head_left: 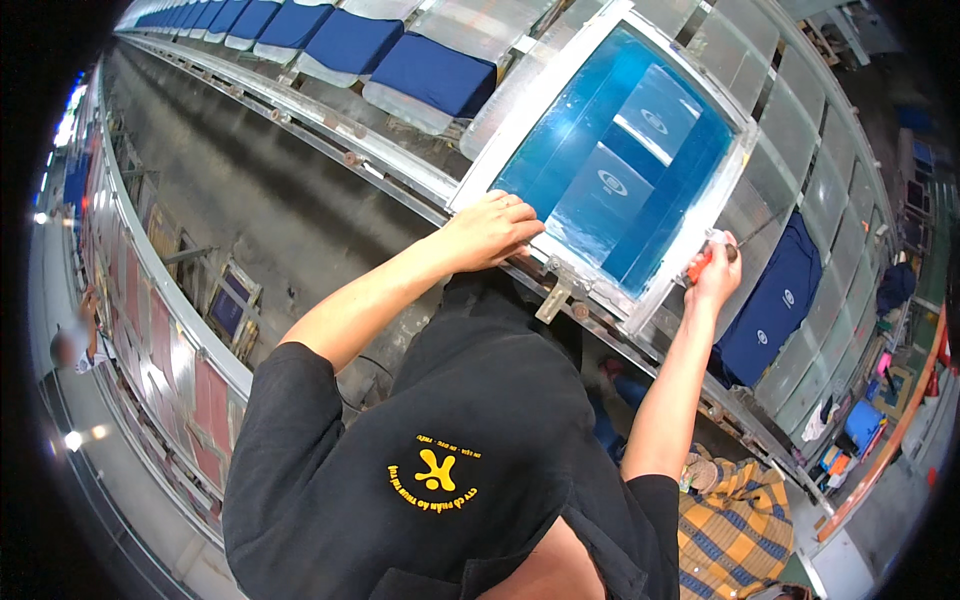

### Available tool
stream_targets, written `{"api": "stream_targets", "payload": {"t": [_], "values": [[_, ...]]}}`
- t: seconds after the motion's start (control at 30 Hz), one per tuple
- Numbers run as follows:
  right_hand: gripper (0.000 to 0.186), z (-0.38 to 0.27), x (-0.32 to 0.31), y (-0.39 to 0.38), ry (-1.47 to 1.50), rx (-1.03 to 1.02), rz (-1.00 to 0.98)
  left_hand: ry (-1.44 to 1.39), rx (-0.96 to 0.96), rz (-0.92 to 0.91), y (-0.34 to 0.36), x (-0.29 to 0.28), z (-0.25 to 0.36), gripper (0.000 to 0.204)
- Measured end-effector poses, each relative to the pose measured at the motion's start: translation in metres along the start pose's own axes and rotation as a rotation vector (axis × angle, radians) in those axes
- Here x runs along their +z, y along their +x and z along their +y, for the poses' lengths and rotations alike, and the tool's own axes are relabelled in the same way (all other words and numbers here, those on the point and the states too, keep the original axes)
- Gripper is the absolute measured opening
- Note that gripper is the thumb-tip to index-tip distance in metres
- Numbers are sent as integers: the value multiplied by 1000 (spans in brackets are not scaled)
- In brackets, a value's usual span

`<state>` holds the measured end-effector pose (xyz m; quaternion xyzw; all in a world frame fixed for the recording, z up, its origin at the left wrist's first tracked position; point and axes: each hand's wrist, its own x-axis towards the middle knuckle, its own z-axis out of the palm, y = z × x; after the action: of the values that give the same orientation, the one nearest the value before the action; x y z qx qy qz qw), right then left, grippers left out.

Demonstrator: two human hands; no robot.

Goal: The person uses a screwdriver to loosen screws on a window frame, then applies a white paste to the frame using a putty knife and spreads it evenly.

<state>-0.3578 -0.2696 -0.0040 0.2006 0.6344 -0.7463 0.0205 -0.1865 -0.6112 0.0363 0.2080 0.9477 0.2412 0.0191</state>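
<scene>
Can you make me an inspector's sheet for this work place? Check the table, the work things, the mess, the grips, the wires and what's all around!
Surface: long row of grey panels, sloping in this view.
Job's things: a white-edged blue screen over the panels; plain navy cloths upper left; a printed navy cloth on the right.
Clutter: blue tub and small items at far right; checked cloth lower right.
Grips: left grip on the screen's near left corner; right grip around a red thing, kind unclear.
Cables: nothing seen for sure.
Surroundings: reddish panels and another person at left.
</scene>
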Motion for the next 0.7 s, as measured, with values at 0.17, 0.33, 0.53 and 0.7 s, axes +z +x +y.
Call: {"api": "stream_targets", "payload": {"t": [0.17,0.33,0.53,0.7], "values": [[35,-3,1,1,6,-13,-2,-74,-34,24,-1,3,-3,40],[43,-4,-20,1,-82,-44,35,-143,-112,-44,16,-5,7,41],[39,-23,-64,-97,-222,-229,63,-78,-76,-220,32,-20,-4,40],[52,25,-71,-232,-14,-30,128,-125,79,-218,68,-4,29,47]]}}
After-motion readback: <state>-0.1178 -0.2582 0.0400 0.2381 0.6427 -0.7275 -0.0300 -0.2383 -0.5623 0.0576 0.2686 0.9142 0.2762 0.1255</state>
